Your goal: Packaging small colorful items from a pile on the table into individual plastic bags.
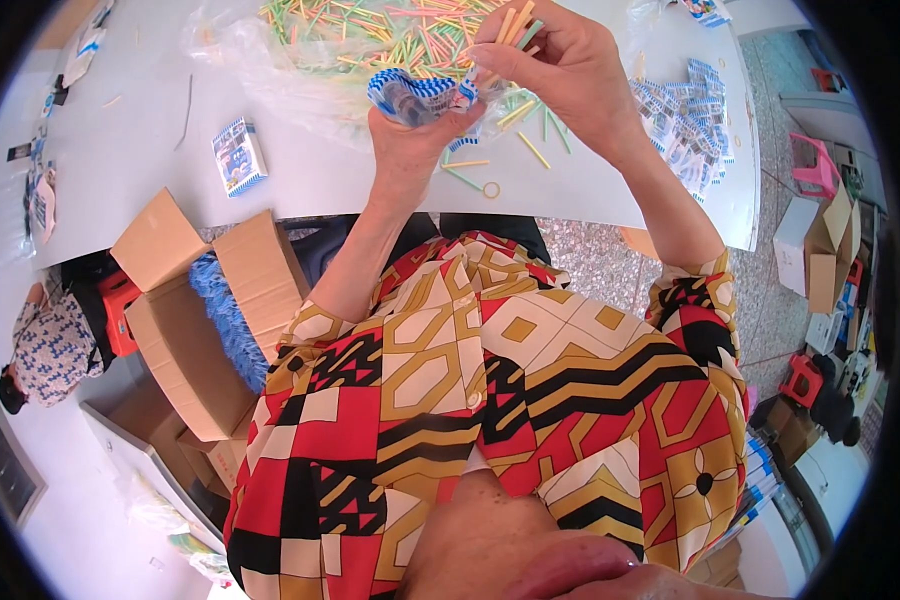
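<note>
A clear plastic packet with blue-and-white striped edges (410, 88) is gripped in my left hand (408, 150), its mouth spread apart. My right hand (575, 80), just to its right, pinches a few thin pastel sticks (515, 28), orange and green, beside the packet's edge. Behind both hands a heap of pink, green and yellow sticks (370, 35) lies on a crumpled clear plastic sheet (255, 65). Several loose sticks (533, 150) are scattered in front, near a small rubber band (491, 189). My fingers partly hide the packet's lower part.
Flat striped packets (685, 130) are piled on the white table (310, 180) at right. A blue-and-white block of packets (238, 157) lies left, near a thin dark strip (185, 112). Below the table's left edge stands an open cardboard box (185, 350). Another person (55, 345) is far left.
</note>
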The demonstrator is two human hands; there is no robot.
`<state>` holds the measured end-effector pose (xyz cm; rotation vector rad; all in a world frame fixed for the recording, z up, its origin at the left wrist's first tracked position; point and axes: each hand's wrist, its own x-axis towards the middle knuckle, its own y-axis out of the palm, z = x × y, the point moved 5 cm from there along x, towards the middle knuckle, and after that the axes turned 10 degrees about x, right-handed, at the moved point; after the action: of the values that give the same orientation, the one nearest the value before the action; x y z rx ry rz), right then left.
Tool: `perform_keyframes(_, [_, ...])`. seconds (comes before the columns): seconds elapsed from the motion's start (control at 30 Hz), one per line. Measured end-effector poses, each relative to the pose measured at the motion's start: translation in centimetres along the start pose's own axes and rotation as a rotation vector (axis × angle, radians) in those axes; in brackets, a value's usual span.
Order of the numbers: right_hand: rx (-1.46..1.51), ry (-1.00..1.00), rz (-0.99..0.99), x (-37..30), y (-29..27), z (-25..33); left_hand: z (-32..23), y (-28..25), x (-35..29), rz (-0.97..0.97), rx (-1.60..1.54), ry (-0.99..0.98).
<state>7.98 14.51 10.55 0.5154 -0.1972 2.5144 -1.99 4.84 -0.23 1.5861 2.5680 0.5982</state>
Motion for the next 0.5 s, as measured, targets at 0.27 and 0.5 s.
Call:
perform_keyframes(0.27, [-0.370,0.084,0.041,0.2,0.5,0.4,-0.2,0.7,-0.1,-0.014,-0.124,-0.146])
perform_keyframes(0.5, [-0.286,-0.309,0.130,-0.1,0.1,-0.8,0.3,0.9,-0.1,-0.003,-0.141,-0.201])
